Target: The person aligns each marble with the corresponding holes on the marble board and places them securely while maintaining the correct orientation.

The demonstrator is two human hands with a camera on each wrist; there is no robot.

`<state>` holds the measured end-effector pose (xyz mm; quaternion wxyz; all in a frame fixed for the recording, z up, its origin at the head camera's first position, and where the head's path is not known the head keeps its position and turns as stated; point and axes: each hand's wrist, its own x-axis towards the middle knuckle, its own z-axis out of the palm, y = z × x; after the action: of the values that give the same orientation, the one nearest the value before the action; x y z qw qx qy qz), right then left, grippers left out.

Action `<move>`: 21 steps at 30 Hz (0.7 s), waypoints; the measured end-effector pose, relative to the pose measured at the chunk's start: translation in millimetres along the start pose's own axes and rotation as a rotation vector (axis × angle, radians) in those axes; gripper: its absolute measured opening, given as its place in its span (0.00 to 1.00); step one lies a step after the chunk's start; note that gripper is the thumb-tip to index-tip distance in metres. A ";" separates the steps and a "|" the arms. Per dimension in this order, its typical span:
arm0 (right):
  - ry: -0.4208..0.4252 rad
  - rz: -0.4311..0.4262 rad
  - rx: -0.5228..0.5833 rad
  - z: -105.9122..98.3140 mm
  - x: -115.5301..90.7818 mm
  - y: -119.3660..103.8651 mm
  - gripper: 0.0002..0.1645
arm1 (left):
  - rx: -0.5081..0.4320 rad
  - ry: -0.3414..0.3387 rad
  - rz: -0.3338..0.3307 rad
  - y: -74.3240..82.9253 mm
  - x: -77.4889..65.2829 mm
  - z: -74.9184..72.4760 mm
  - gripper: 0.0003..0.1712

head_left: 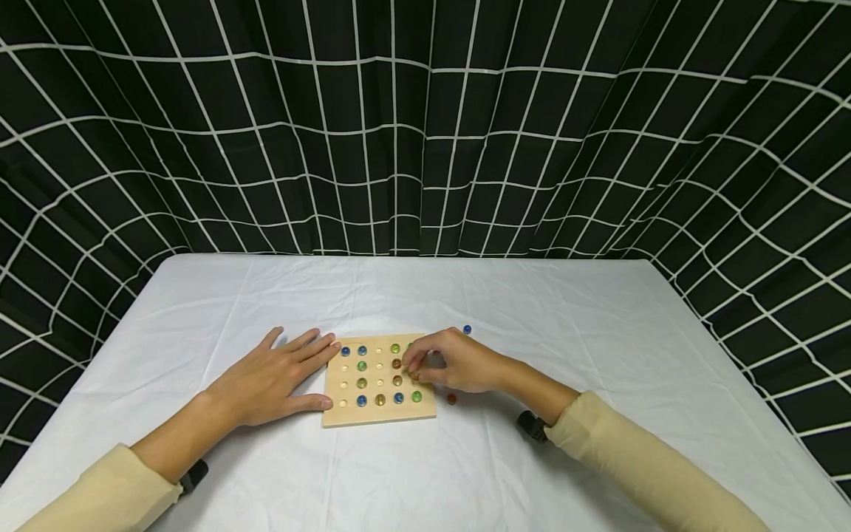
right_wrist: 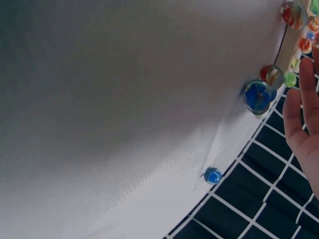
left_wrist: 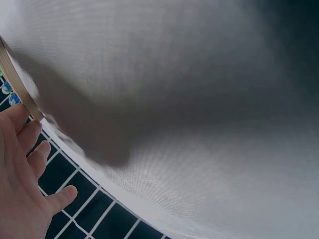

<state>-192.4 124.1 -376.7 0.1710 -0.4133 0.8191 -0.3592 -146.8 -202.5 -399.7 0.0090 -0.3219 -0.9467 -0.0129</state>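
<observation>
A pale wooden board point(head_left: 379, 419) with rows of round hollows lies flat on the table, many hollows holding coloured glass marbles. My left hand point(head_left: 275, 375) rests along the board's left edge with fingers spread; the left wrist view shows this hand point(left_wrist: 22, 164) beside the board's edge point(left_wrist: 19, 82). Over the right side of the board, my right hand point(head_left: 459, 362) pinches an orange-brown marble point(head_left: 414, 375) between thumb and fingers, low by a hollow. In the right wrist view the right hand point(right_wrist: 309, 109) shows only in part, at the right border.
Outside the board, a blue marble point(head_left: 467, 329) lies behind the right hand and a red one point(head_left: 451, 399) in front of it. In the right wrist view, further marbles point(right_wrist: 257, 97) lie beside the board. A black gridded curtain point(head_left: 425, 133) hangs behind the white-covered table point(head_left: 266, 473).
</observation>
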 end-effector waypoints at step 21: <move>0.026 0.036 -0.058 -5.1 -4.5 2.0 0.15 | -0.006 0.003 0.003 0.4 0.2 -0.1 0.50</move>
<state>-193.8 130.8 -374.7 0.1549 -0.3985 0.8387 -0.3373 -146.6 -202.1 -399.6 0.0095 -0.3232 -0.9462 -0.0162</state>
